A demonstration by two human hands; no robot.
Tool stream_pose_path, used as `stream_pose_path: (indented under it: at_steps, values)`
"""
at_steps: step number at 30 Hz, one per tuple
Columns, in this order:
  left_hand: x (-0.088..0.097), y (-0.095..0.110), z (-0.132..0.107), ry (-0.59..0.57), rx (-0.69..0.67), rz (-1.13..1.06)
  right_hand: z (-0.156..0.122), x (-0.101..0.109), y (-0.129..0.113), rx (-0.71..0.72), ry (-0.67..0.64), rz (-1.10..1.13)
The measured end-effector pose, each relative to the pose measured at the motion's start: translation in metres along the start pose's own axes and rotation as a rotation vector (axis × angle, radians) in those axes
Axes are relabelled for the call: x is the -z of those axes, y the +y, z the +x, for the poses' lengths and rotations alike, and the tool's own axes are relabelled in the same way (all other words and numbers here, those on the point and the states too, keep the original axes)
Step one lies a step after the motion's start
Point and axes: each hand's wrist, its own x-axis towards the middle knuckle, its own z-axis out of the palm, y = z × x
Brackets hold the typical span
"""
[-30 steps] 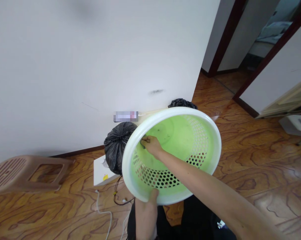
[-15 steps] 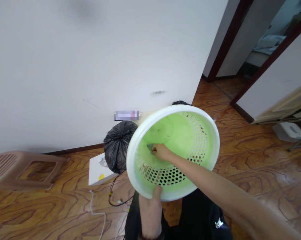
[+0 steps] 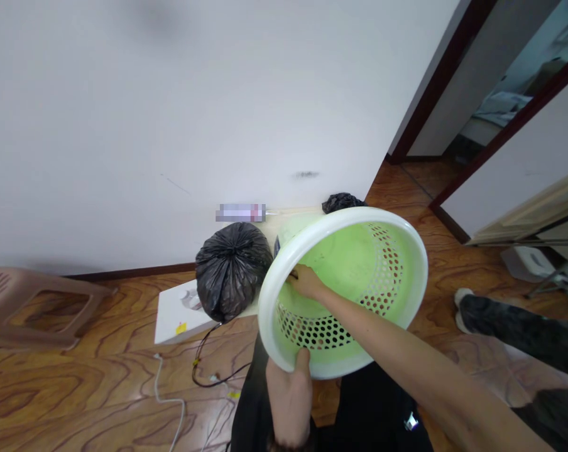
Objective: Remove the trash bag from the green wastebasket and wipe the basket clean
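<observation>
A light green plastic basket [image 3: 345, 263] with a white rim and round holes in its sides is tilted with its mouth toward me. My left hand [image 3: 291, 392] grips the near lower rim, thumb over the edge. Deep inside, my right hand [image 3: 307, 282] is closed close to the left inner wall. What its fingers hold is mostly hidden; a small dark bit shows at the fingertips. Left of the basket sits a tied black garbage bag [image 3: 234, 270], and a second black bag [image 3: 343, 202] shows behind the rim.
A white box [image 3: 183, 311] lies by the wall with cables [image 3: 171, 400] near it. At the left is a brown plastic stool [image 3: 43, 307]. Another person's leg [image 3: 510, 326] stands on the wooden floor at the right, near a doorway [image 3: 435, 94].
The basket has shifted slightly right. My right hand has moved closer to its left wall, and the small greyish piece at its fingers is now mostly hidden. A person's leg has appeared at the right.
</observation>
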Motion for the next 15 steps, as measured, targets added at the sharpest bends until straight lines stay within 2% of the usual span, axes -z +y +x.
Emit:
stream_pose_path:
  at_steps: [3,6,8,10,12,15]
  values:
    - [0.006,0.002,0.001,0.078,-0.018,-0.011,-0.004,0.021,0.013,-0.023,-0.156,-0.229]
    - [0.008,-0.003,0.001,0.12,-0.021,-0.044,-0.001,0.054,0.031,-0.088,-0.098,-0.365]
    - [0.006,-0.007,0.001,0.113,-0.001,-0.08,0.003,0.067,0.035,-0.125,-0.043,-0.411]
    - [0.003,-0.009,0.0,0.098,0.022,-0.1,0.004,0.063,0.03,-0.172,-0.037,-0.438]
    - [0.0,-0.011,-0.002,0.072,0.028,-0.081,0.001,0.043,0.019,-0.192,-0.073,-0.431]
    - [-0.002,-0.012,-0.004,0.053,0.009,-0.038,-0.006,0.008,0.002,-0.101,-0.06,-0.203]
